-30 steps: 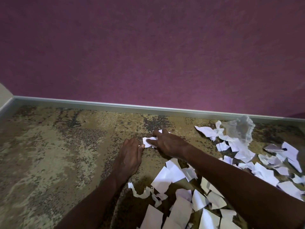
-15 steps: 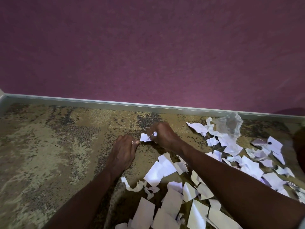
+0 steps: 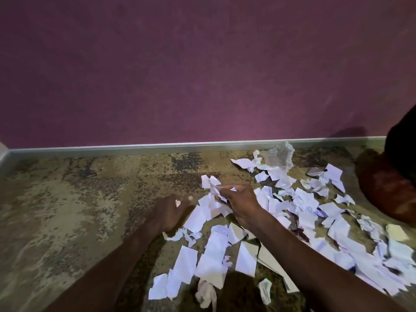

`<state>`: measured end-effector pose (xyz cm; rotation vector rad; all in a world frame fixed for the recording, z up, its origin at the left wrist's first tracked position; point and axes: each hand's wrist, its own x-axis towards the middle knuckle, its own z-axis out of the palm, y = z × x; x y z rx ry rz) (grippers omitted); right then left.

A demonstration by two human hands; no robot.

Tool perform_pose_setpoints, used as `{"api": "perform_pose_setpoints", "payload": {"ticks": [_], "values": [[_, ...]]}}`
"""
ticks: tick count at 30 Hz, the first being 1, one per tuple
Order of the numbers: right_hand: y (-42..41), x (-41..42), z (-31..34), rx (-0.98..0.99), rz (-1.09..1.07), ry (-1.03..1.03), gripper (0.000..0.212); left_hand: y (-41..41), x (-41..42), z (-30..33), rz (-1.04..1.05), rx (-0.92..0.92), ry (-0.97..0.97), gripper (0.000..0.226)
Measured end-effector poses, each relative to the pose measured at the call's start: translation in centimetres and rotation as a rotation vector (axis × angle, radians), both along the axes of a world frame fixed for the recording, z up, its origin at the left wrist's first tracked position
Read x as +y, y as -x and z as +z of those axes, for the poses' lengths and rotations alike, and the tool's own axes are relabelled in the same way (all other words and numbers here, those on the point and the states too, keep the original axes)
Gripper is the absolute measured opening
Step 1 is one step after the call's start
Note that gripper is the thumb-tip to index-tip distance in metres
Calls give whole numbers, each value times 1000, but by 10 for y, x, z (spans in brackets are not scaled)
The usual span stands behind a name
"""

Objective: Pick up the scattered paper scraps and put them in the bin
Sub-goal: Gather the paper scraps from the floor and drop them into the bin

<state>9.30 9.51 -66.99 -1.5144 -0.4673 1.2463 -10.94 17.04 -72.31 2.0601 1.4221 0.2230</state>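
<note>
Torn white paper scraps (image 3: 301,208) lie scattered over the patterned carpet, from the middle to the right edge. My right hand (image 3: 240,202) is raised a little above the floor and pinches a few white scraps (image 3: 210,183) between thumb and fingers. My left hand (image 3: 167,212) rests low on the carpet just left of it, fingers bent, touching the edge of a large scrap (image 3: 198,218); whether it grips anything is unclear. A crumpled clear plastic wrapper (image 3: 279,155) lies among the scraps near the wall. No bin is in view.
A purple wall (image 3: 202,75) with a pale skirting board (image 3: 135,148) bounds the carpet at the back. A dark brown rounded object (image 3: 387,190) sits at the right edge. The carpet (image 3: 67,210) to the left bears no scraps.
My right hand has lifted off the carpet with scraps pinched in it and moved toward me. The camera has swung right, so more of the paper pile and the dark object show.
</note>
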Motion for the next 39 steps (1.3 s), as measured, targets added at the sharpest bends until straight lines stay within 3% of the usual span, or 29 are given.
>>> {"api": "perform_pose_setpoints", "payload": {"ticks": [3,5,11,15,18,21,26,28,31,36,39], "values": [[-1,-32,-1,56,-29,38,16,25,-35,-13,-123,60,-253,60],[-3,-48,0,82,-30,29,18,39,-50,-29,-162,89,-302,57],[1,-69,7,145,-47,18,19,20,-69,-42,-47,360,-442,84],[5,-78,16,166,-58,-5,21,9,-79,-38,-71,489,-421,71],[2,-86,21,151,-49,14,19,12,-73,-44,-110,486,-380,55],[-2,-94,23,162,-72,7,15,16,-71,-45,-105,398,-327,33],[-9,-101,27,189,-101,-2,14,21,-68,-29,-3,122,-258,20],[-11,-102,29,226,-134,-24,17,16,-67,-12,68,-78,-154,25],[-11,-101,29,292,-180,-27,17,-2,-77,37,120,-205,-8,33],[-10,-104,38,399,-226,-18,16,-62,-100,117,172,-647,446,39],[-15,-105,50,484,-293,-78,17,-98,-100,136,188,-788,532,39]]}}
